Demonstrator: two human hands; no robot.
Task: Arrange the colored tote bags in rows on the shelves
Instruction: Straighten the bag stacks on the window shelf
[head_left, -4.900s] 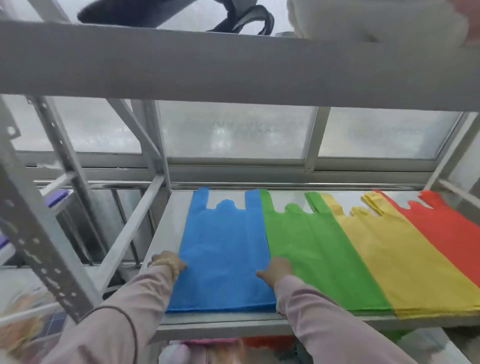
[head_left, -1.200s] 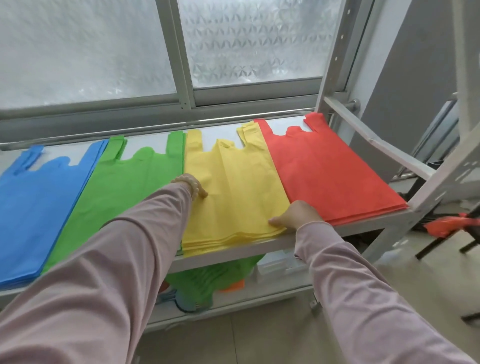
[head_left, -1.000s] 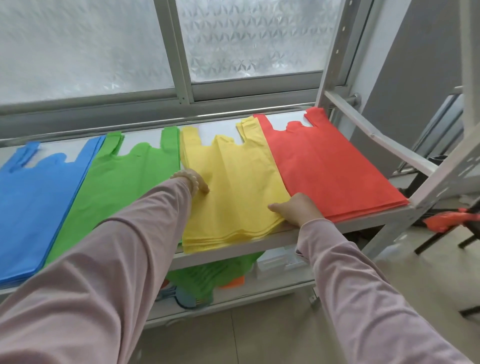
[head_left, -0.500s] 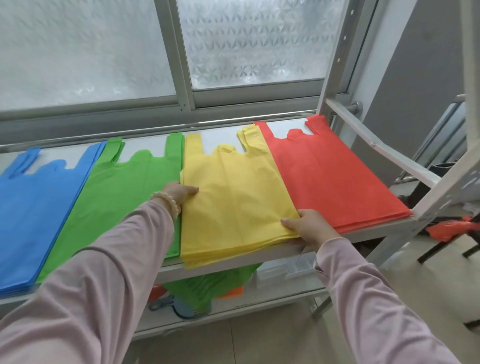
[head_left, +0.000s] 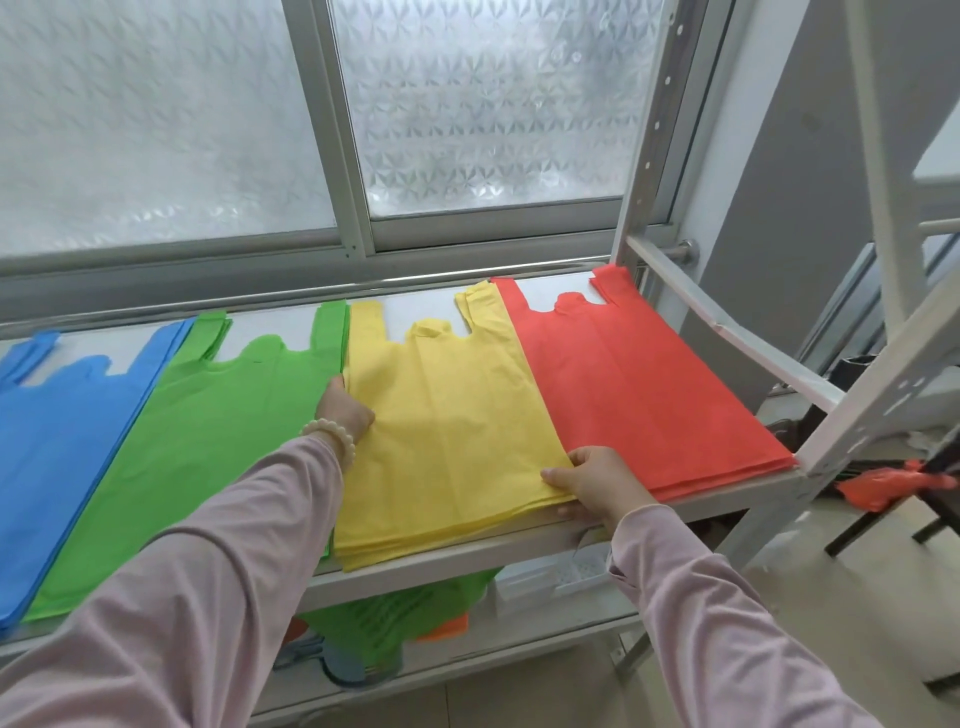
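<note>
Looking down, we see the yellow bags (head_left: 447, 431) as a flat, neat stack at the centre of the frame on the shelf (head_left: 467, 558), handles toward the window, between the green bags (head_left: 218, 441) and the red bags (head_left: 639, 395). Our right hand (head_left: 597, 480) pinches the stack's lower right corner, thumb on top. Our left hand (head_left: 344, 411) rests at its left edge, fingers hidden there, so we cannot tell its grip.

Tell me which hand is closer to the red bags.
Right. The right hand pinches the yellow bags' corner beside the red bags; the left hand rests across the yellow bags, by the green bags.
</note>
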